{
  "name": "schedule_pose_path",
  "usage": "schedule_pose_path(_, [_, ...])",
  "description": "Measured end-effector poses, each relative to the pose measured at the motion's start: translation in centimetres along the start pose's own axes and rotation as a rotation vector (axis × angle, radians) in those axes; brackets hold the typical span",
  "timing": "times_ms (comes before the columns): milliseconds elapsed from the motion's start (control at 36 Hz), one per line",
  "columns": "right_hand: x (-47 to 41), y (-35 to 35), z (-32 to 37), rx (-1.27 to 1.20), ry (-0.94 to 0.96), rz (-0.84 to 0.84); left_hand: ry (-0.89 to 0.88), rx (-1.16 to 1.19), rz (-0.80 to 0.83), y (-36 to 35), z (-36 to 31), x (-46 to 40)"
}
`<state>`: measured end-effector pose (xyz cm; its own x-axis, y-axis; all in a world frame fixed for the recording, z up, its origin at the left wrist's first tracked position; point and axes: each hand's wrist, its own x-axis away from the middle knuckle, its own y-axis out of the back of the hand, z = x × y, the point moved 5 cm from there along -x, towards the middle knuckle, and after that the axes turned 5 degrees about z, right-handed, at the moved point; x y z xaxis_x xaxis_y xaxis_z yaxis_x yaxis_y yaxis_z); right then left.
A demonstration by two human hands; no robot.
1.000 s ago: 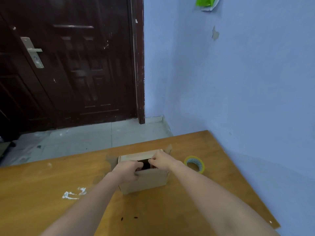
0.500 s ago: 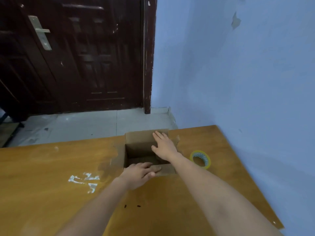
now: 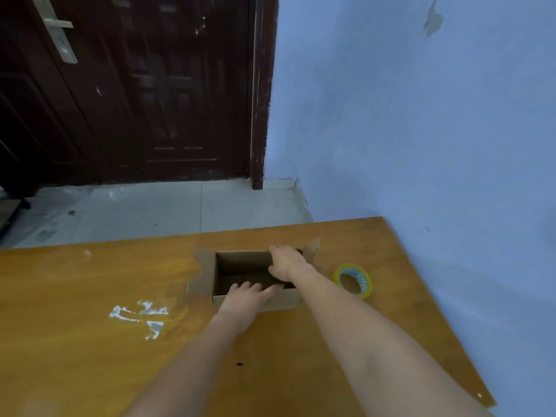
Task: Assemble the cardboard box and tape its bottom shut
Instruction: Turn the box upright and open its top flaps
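Under your flat, unclenched left hand (image 3: pixel 245 296) and right hand (image 3: pixel 287 261), the squared-up brown cardboard box (image 3: pixel 255 302) gapes, flaps unfolded, while the yellow-edged tape roll (image 3: pixel 353 279) beside your right wrist waits unused.

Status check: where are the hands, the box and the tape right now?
Left hand flat on near flap, right hand on far edge, both open. Cardboard box open-topped on table. Tape roll untouched, right of box. Nothing in the way.

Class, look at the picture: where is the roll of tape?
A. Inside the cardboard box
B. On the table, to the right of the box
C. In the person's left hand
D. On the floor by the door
B: the roll of tape lies on the table just right of the cardboard box, touched by neither hand.
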<state>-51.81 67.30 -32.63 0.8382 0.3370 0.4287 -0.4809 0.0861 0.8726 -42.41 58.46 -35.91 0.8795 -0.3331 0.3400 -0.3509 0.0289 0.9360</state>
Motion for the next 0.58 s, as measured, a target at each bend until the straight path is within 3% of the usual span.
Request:
schedule_pose_path(194, [0.5, 1.8, -0.5, -0.068, 0.029, 0.073, -0.067, 0.055, 0.009, 0.0, 0.5, 0.3])
schedule_pose_path(333, [1.5, 5.4, -3.1, -0.260, 0.002, -0.124, -0.072, 0.188, -0.075, 3.6, 3.0, 0.9])
schedule_pose_path(417, [2.6, 7.4, -6.3, -0.426, -0.071, -0.301, 0.053, 0.189, -0.287, 6.7, 5.7, 1.7])
schedule_pose_path(500, [4.2, 7.6, -10.0, -0.585, -0.189, -0.467, 0.290, 0.160, -0.432, 8.4, 8.9, 2.9])
schedule_pose_path(583, [5.4, 5.7, -12.3, -0.684, -0.298, -0.405, 0.531, 0.257, -0.444, 7.9, 12.0, 4.4])
